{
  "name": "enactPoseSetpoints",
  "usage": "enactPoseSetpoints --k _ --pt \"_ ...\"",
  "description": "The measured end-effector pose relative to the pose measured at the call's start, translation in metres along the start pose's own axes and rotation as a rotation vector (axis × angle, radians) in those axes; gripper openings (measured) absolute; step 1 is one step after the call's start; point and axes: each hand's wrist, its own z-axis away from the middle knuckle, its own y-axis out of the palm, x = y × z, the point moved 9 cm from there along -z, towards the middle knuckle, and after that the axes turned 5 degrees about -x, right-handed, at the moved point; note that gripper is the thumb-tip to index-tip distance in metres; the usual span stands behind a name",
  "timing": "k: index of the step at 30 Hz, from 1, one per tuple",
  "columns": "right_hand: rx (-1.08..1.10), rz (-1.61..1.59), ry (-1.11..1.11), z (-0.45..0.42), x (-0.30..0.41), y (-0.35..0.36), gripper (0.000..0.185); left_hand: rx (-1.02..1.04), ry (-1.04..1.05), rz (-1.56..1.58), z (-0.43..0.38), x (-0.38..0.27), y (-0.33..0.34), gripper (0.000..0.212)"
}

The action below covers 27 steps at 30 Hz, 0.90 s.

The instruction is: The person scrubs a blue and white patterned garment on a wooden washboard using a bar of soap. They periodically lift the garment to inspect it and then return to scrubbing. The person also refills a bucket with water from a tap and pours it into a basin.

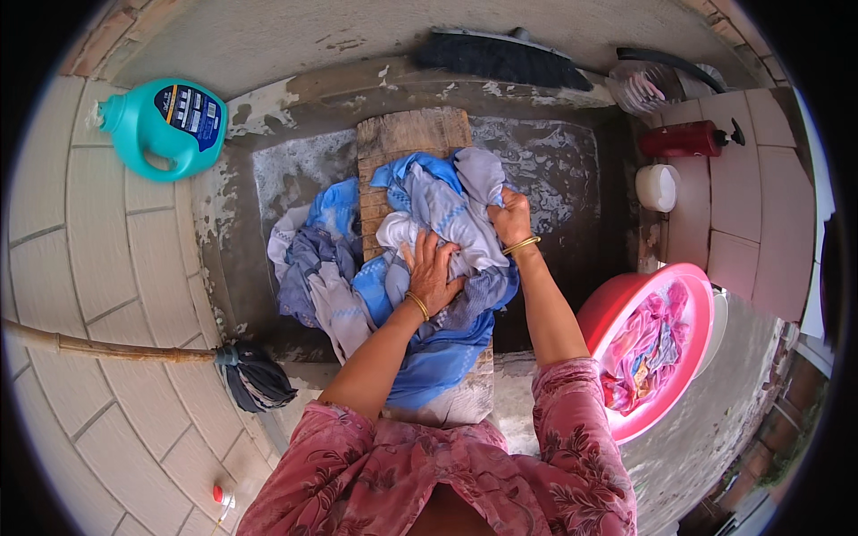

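A bunched blue, white and grey patterned cloth (442,208) lies wet across a grooved wooden washboard (415,130). My right hand (511,218) is closed around a fold at the cloth's right side. My left hand (432,275) presses down on the middle of the pile with its fingers apart. Part of the cloth hangs off the board's left side, and a blue end drapes over its lower part. Beneath the board is a concrete wash basin (224,221) with sudsy water (536,167) in it.
On the left tiled ledge (100,234) lie a teal detergent jug (177,127) and a bamboo-handled mop (258,375). A black broom head (499,60) rests at the back. At right are a red pump bottle (680,139), a white tub (657,187) and a pink basin (700,335) of clothes.
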Motion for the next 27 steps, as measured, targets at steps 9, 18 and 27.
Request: enactPoseSetpoints --k 9,18,27 --pt "0.266 0.374 -0.639 0.155 0.168 0.035 0.021 -0.386 0.126 0.297 -0.038 -0.014 -0.157 0.052" --pt "-0.002 0.488 -0.156 0.141 0.136 0.033 0.043 -0.207 -0.080 -0.038 0.015 0.057 -0.049 0.047" --pt "0.143 0.391 0.113 -0.004 0.051 0.049 0.060 -0.033 -0.046 -0.124 -0.137 0.080 -0.050 0.035"
